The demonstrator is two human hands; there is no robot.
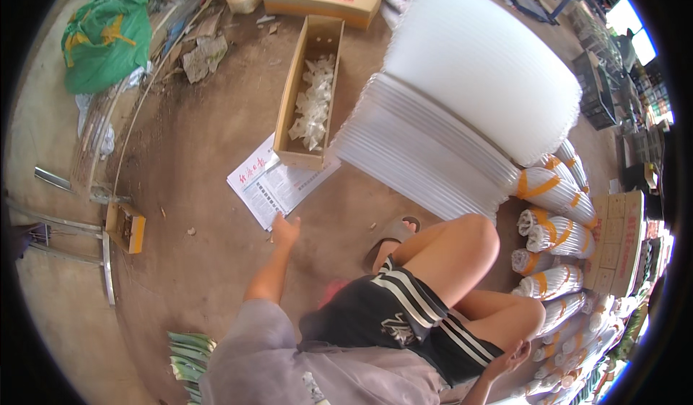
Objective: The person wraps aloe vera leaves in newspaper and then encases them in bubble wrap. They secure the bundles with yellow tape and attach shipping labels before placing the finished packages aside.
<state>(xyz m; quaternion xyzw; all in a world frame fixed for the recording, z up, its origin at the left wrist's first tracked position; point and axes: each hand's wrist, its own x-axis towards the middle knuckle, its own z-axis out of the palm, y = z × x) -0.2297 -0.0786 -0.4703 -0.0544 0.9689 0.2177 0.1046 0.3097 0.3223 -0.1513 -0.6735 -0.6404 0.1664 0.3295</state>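
My left hand [286,232] reaches down to the near corner of a stack of newspapers [260,185] on the brown floor. Its thumb stands apart from the fingers, which overlap the paper's edge; no firm grip shows. A long open cardboard box [281,107] rests on the far part of the papers, with crumpled white pieces [314,102] inside. My right hand [514,357] is beside my bent knee at the lower right, its fingers partly hidden. Right of the box lies a large pile of white, translucent ribbed packing sheets [433,139], its upper part folded over.
Rolled white bundles [557,237] bound with orange tape lie at the right, near stacked cartons [614,242]. A green sack [108,37] sits at upper left, closed cartons [322,1] at the top. A small box [125,227] and green leafy stalks [192,364] are at left.
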